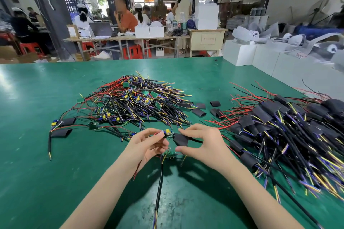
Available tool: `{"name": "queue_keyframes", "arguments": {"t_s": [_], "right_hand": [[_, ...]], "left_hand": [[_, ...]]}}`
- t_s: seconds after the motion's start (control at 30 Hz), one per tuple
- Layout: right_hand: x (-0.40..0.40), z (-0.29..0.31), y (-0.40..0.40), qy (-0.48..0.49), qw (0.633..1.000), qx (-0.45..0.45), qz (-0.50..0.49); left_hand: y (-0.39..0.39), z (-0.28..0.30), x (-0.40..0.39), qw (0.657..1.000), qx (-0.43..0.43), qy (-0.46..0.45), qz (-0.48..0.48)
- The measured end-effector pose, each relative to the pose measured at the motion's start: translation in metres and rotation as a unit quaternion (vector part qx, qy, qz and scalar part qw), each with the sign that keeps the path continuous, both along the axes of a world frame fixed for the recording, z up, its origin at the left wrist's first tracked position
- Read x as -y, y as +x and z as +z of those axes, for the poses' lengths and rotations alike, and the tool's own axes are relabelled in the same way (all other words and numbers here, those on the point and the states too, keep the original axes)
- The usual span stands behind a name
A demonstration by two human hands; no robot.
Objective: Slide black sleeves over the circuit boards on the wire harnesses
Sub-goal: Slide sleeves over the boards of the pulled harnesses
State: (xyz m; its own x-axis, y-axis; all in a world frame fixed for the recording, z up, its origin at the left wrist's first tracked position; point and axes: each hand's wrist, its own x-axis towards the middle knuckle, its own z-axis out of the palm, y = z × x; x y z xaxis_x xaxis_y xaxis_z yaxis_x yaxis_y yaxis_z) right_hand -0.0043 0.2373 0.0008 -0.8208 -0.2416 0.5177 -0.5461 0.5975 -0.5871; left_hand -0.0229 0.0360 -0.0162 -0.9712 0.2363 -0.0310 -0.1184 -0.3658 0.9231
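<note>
My left hand (147, 145) pinches a small green circuit board (168, 134) with a yellow capacitor, its red wires trailing under my palm. My right hand (202, 144) holds a flat black sleeve (181, 139) between thumb and forefinger, its open end touching the board's right edge. A second bare board (170, 155) with a black cable lies on the mat just below my hands. A heap of bare harnesses (137, 102) sits ahead at centre. A heap of sleeved harnesses (279, 128) lies to the right.
The green mat (46, 163) covers the table. Loose black sleeves (206, 108) lie between the two heaps, two more (63, 126) at left. White boxes (260, 57) line the far right edge. People sit at tables beyond.
</note>
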Motion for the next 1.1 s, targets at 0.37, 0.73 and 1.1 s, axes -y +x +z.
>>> {"name": "queue_keyframes", "arguments": {"t_s": [0.37, 0.73, 1.1], "right_hand": [[-0.0032, 0.0002, -0.0014, -0.065, 0.998, 0.020, -0.010], [-0.0070, 0.0013, -0.0023, -0.032, 0.999, 0.001, 0.043], [-0.0066, -0.0009, -0.0018, -0.082, 0.995, 0.054, 0.030]], "left_hand": [[0.0025, 0.0024, 0.0011, 0.999, -0.038, -0.033, -0.020], [0.0051, 0.0050, 0.0018, 0.996, -0.056, -0.051, -0.034], [0.0052, 0.0059, 0.0081, 0.968, -0.162, -0.190, -0.035]]}}
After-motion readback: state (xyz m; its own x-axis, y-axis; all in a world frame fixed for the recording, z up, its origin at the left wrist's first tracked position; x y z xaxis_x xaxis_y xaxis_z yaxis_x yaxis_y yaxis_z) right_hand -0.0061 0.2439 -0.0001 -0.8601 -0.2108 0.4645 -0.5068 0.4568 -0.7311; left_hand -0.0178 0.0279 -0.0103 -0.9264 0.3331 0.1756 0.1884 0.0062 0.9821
